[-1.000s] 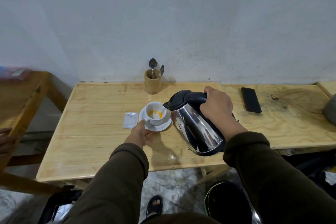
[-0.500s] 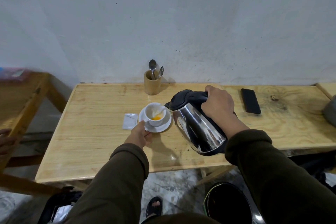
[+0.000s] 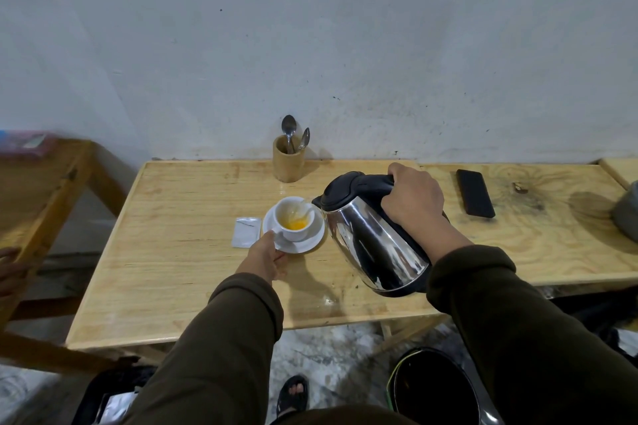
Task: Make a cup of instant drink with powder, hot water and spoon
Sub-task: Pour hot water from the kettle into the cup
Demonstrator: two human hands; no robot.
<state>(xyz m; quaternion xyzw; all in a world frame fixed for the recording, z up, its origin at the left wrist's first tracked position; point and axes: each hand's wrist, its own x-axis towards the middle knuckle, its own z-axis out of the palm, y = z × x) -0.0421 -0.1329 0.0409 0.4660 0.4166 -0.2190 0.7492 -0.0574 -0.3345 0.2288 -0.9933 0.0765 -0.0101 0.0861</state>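
Right hand (image 3: 411,207) grips the tilted kettle (image 3: 373,238), pouring into the cup (image 3: 294,219) whose saucer (image 3: 297,245) the left hand (image 3: 264,257) pinches; stirring likely comes next.

Counted: one kettle (image 3: 373,238), one cup (image 3: 294,219), one saucer (image 3: 303,245), one sachet (image 3: 246,232), two spoons (image 3: 289,129) held at 12 o'clock, one phone (image 3: 475,192).

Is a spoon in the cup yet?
No, the cup holds only orange liquid, and both spoons stand in the wooden holder by the wall.
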